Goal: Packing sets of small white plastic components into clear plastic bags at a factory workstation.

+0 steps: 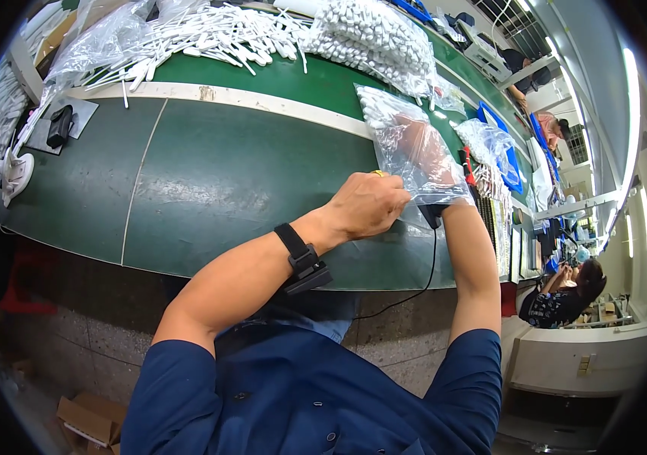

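Observation:
A clear plastic bag [393, 155] lies on the green work table, its mouth toward me and white, stick-like pieces [375, 105] at its far end. My left hand [365, 203] is closed, pinching the bag's edge near the mouth. Through the opening reaches my right hand [424, 145], which shows inside the bag, close to the white pieces. Shiny creased plastic blurs its fingers, so I cannot tell whether they grip anything. A black strap with a small box [304, 262] sits on my left wrist. Under my right wrist is a black device [433, 214] with a cable.
Loose white sticks [217, 38] form a pile at the back, beside bulky bags of white pieces [373, 42]. A red-handled tool [467, 165] and blue trays [502, 144] are to the right. A small black object [59, 126] lies far left. Other people work at the right.

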Demonstrator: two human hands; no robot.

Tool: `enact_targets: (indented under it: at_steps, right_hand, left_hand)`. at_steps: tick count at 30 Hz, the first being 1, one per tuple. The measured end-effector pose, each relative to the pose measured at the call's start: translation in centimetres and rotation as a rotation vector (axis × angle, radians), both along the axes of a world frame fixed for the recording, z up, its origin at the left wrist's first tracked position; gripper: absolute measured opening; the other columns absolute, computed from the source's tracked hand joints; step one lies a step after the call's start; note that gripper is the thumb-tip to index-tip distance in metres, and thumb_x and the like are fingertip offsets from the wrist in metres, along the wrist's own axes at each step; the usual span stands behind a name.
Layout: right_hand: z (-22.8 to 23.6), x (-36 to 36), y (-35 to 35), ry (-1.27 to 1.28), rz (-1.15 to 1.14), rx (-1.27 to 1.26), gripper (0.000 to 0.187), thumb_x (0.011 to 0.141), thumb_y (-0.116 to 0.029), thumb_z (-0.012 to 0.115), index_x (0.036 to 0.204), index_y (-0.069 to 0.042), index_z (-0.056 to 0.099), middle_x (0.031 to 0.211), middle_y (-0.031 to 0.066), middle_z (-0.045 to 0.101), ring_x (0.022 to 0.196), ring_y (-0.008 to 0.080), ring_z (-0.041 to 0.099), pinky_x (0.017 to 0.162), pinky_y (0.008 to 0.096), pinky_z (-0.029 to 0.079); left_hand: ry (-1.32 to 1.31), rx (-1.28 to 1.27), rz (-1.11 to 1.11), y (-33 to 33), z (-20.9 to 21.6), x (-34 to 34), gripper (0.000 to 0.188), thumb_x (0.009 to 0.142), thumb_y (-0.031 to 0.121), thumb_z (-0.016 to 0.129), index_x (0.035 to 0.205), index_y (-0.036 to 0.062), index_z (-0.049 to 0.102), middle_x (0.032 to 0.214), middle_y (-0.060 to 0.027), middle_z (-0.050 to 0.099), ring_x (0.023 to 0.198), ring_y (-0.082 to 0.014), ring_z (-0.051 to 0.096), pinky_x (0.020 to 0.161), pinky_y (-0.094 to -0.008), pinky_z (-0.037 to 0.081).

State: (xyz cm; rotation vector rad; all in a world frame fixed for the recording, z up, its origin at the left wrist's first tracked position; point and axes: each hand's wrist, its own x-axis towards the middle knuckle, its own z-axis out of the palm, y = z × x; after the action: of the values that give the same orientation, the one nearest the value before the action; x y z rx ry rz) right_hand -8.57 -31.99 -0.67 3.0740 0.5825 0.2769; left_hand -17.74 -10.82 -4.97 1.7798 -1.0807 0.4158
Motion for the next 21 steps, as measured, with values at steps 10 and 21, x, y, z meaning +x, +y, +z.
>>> enact_targets:
  at_steps: [10,21]
  right_hand:
    - [-1.0,-0.2,2.0,0.079,-0.190,0.020,0.027,0.093,-0.011,0.057,0.118,-0.001,0.058,0.099,0.0251,0.070,0.089,0.0432,0.069,0.073,0.0503,0.055]
    - [-4.2,1.5,-1.9,-0.159,0.062,0.071,0.064,0.096,-0.011,0.057,0.152,0.005,0.031,0.117,0.0288,0.064,0.113,0.0437,0.063,0.092,0.0478,0.052]
  left_hand:
    - [-0.059,-0.038,0.011,-0.2,0.0,0.1,0.008,0.087,0.012,0.068,0.080,0.0083,0.065,0.079,-0.0084,0.059,0.075,-0.0316,0.064,0.065,-0.0432,0.052]
    - [-0.019,-0.073,0.042,0.0,-0.2,0.3,0.011,0.088,0.013,0.067,0.079,0.0081,0.065,0.080,-0.0083,0.059,0.074,-0.0322,0.063,0.065,-0.0430,0.051]
